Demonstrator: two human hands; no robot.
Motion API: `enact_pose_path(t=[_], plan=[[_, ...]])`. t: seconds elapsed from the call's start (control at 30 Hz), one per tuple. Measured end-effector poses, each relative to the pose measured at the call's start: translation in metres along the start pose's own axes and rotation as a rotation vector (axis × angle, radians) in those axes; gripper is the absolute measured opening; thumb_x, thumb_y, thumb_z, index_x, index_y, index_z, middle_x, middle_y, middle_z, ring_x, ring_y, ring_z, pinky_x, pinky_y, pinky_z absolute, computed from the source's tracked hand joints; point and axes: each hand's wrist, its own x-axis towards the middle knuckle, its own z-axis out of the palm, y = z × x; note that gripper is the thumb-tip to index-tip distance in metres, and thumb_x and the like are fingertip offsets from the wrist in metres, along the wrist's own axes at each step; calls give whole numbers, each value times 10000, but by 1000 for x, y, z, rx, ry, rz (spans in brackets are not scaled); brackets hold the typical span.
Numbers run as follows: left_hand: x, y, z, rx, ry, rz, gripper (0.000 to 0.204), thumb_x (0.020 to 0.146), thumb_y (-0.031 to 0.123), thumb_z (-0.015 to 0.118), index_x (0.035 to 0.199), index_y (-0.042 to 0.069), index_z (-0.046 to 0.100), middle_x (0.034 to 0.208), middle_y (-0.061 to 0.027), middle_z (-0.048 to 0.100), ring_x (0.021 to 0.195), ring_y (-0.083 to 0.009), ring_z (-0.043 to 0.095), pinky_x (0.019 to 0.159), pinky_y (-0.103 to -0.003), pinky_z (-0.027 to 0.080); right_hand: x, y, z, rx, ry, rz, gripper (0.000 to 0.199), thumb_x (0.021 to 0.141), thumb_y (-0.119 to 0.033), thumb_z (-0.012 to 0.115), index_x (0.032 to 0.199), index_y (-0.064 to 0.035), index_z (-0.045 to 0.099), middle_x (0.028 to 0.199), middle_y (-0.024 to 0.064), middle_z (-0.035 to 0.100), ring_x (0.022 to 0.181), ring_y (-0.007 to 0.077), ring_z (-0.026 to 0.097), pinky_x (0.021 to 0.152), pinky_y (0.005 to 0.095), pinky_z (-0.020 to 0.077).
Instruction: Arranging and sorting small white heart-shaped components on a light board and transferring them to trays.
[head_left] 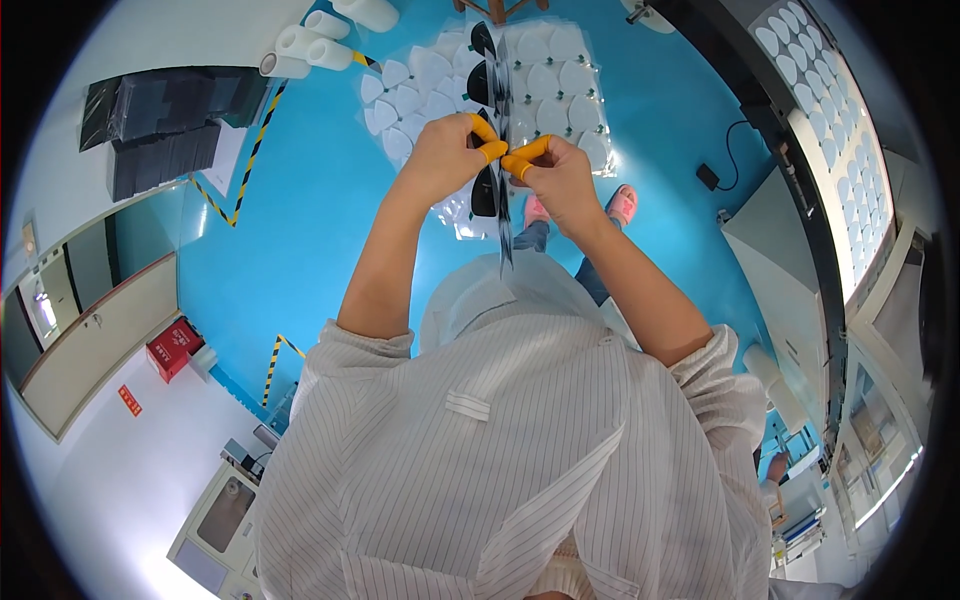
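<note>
In front of me hangs a thin clear sheet with black lens-shaped pieces (484,190), seen almost edge-on. My left hand (442,155) pinches it from the left, thumb and forefinger in yellow finger cots. Opposite, my right hand (560,180) wears the same yellow cots, its fingertips closed on the sheet's edge close to the left ones. Exactly what sits between the fingertips is hidden. Beyond and below the hands lie clear sheets of white lens-shaped pieces (540,82), with small dark green marks among the pieces on the right.
White rolls (297,42) stand at the far left, near a dark stack (165,135). A red box (175,350) is by the left wall. On the right, a lit panel (850,130) carries rows of pale lens shapes; a black adapter (708,178) lies on the blue floor (330,230).
</note>
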Motion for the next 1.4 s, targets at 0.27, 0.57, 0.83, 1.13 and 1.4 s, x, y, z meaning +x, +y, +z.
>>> enact_pose_path(t=[0.27,0.57,0.83,1.13,1.4], plan=[[2,4,1,174,31,75,206,698,175,675,775,-8,623,723,-158,621,648,-282,591,605,-347,469,-1,7,-3,-16,-18,-25,197,795,32,529,991,35,552,926,113,627,847,162,611,729,261,502],[-64,-59,-186,91,236,-51,106,773,70,579,856,16,617,787,-10,589,744,-90,526,693,-233,415,23,30,-57,7,404,134,306,794,-26,442,1093,29,471,895,103,547,692,147,527,552,280,440],[-108,9,-282,557,506,-197,220,728,127,571,883,-22,620,693,-65,582,615,-131,511,590,-276,405,33,27,-69,-71,369,-203,291,852,-66,538,1105,27,428,807,72,539,608,86,449,506,233,378],[-5,52,-119,873,242,-23,292,692,282,587,823,27,645,824,-179,641,780,-347,612,665,-418,468,-76,-114,-103,-308,489,-680,243,872,-32,532,1104,-14,461,793,29,556,632,39,422,529,177,326],[116,13,88,740,-49,-44,252,723,244,624,865,38,656,914,-183,649,871,-353,619,743,-425,494,-209,-127,-182,-398,787,-619,350,889,14,432,1239,4,428,992,114,626,821,89,557,714,184,409]])
